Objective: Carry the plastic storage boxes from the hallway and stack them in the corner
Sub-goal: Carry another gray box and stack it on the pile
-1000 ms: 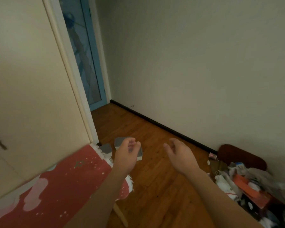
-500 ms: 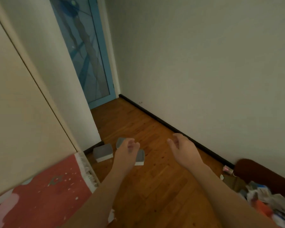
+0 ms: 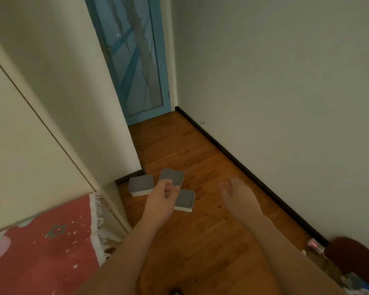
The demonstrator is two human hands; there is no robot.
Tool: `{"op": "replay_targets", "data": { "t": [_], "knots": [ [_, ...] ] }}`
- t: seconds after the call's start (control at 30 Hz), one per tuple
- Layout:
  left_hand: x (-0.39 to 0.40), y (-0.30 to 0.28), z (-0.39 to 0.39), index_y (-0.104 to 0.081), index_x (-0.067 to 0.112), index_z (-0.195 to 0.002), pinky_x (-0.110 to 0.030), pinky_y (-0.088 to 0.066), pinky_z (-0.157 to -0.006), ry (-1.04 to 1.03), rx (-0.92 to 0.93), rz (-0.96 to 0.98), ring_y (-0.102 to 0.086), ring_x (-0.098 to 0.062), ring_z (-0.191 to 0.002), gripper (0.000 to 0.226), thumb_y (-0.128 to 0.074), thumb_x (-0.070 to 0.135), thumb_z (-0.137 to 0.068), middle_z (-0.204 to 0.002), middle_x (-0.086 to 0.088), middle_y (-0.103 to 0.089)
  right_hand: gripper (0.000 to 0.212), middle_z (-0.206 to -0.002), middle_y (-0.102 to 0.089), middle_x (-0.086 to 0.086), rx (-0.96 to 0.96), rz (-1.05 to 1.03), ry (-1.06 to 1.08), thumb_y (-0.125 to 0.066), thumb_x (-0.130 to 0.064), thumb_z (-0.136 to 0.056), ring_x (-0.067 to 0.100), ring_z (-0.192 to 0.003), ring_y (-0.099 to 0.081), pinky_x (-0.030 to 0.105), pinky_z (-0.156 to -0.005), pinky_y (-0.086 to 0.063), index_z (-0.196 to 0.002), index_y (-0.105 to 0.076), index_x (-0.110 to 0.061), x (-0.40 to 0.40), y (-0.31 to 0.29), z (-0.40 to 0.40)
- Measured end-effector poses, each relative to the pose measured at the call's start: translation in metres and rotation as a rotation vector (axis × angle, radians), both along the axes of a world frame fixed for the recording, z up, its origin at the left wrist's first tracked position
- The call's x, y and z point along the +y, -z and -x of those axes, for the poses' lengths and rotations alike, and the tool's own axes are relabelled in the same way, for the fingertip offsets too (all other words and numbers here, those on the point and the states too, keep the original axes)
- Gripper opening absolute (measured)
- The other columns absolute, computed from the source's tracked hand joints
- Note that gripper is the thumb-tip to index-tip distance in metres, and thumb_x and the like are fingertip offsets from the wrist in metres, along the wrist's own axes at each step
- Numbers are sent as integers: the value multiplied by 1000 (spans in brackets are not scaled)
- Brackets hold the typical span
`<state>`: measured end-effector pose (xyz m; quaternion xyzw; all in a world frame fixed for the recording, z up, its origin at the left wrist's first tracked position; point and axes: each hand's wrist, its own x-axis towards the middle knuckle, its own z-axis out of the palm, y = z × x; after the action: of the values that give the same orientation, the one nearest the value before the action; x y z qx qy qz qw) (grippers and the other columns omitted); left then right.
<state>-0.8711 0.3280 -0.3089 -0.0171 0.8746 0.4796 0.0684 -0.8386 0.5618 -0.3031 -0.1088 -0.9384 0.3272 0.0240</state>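
Three grey-lidded boxes [image 3: 141, 184] lie on the floor [image 3: 200, 231] — just beyond both hands. The left hand [image 3: 161, 201] and the right hand [image 3: 239, 199] hang loosely curled, holding nothing. The lids are on — contents hidden.

One head-worn camera is looking forward and down from standing height. It is facing along the wooden floor [image 3: 200, 241] toward the blue door [image 3: 134, 60].

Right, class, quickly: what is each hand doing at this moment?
Left hand: open, fingers loosely curled, holding nothing.
Right hand: open, fingers loosely curled, holding nothing.
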Motion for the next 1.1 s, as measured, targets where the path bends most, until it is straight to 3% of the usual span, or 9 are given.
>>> {"op": "replay_targets", "data": {
  "t": [0.23,0.33,0.5,0.67,0.83,1.0,1.1],
  "knots": [
    [-1,41,88,-51,30,-125,-28,-46,-93,-49,-75,0,-54,-2,-100,35,-51,48,-95,-105,19,-56,53,-127,-59,4,-38,-14,-36,-43,-47,-100,20,-116,-54,38,-95,-48,-141,-45,-13,2,24,86],
    [0,57,129,-50,34,-118,-33,-46,-97,-38,-115,0,-55,-9,-107,28,-52,48,-95,-111,13,-57,54,-126,-59,4,-57,-6,-22,-44,-48,-99,20,-113,-56,39,-95,-48,-139,-47,-12,4,32,125],
    [-2,77,194,-49,27,-130,-32,-45,-97,-24,-160,23,-54,-11,-110,39,-50,46,-96,-116,10,-56,46,-116,-62,8,-117,-1,-10,-46,-45,-98,22,-102,-59,40,-87,-51,-127,-54,-10,4,57,191],
    [3,105,241,-48,25,-134,-34,-47,-98,-37,-226,3,-55,-12,-112,42,-51,45,-97,-119,8,-56,38,-103,-58,-1,-234,-9,-27,-44,-40,-99,16,-87,-58,37,-77,-53,-128,-51,-15,0,90,244],
    [9,135,294,-48,25,-133,-31,-46,-94,-55,-264,46,-55,-10,-109,42,-50,45,-96,-116,11,-56,47,-122,-58,5,-302,1,-94,-41,-43,-100,23,-106,-58,38,-87,-50,-140,-43,-18,4,127,303],
    [18,162,341,-48,28,-131,-34,-51,-90,-135,-337,60,-58,-11,-102,43,-51,49,-94,-116,9,-57,39,-106,-59,4,-362,-5,-159,-41,-41,-101,21,-91,-59,42,-79,-53,-129,-46,-14,11,164,361],
    [23,182,374,-50,28,-130,-39,-53,-91,-157,-349,85,-59,-13,-102,41,-52,47,-94,-115,9,-57,40,-112,-58,4,-384,17,-161,-40,-40,-101,20,-88,-60,39,-76,-54,-133,-44,-17,15,188,397]
  ]
}}
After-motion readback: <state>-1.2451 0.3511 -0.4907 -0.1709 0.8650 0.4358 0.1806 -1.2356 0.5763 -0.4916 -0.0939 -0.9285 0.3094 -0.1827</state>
